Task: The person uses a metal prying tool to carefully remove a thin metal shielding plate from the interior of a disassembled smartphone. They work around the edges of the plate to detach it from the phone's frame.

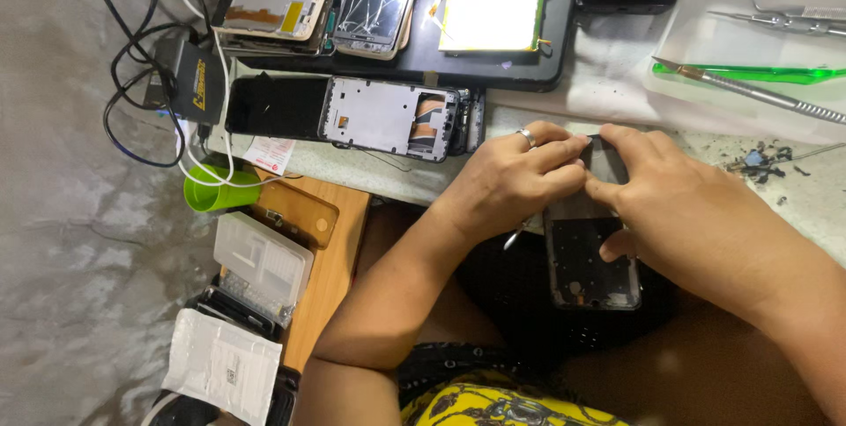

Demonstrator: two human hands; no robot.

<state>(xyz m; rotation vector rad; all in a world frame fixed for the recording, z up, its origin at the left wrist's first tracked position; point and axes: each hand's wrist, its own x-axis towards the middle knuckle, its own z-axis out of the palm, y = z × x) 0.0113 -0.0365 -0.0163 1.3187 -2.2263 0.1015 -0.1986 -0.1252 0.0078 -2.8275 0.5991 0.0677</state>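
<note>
A dark phone frame lies lengthwise in front of me, its lower end hanging over my lap and its top end at the table's edge. My left hand, with a ring on one finger, grips the frame's upper left part; a thin metal tool sticks out below its palm. Over the upper right part sits my right hand, its fingers pinching the top edge and its thumb on the frame's right side. The fingertips of both hands meet there and hide the top of the frame.
On the table lie a bare silver phone frame, a black screen, cracked screens, a lit panel, tweezers and a green tool on a clear tray. A green cup, parts boxes and cables sit left.
</note>
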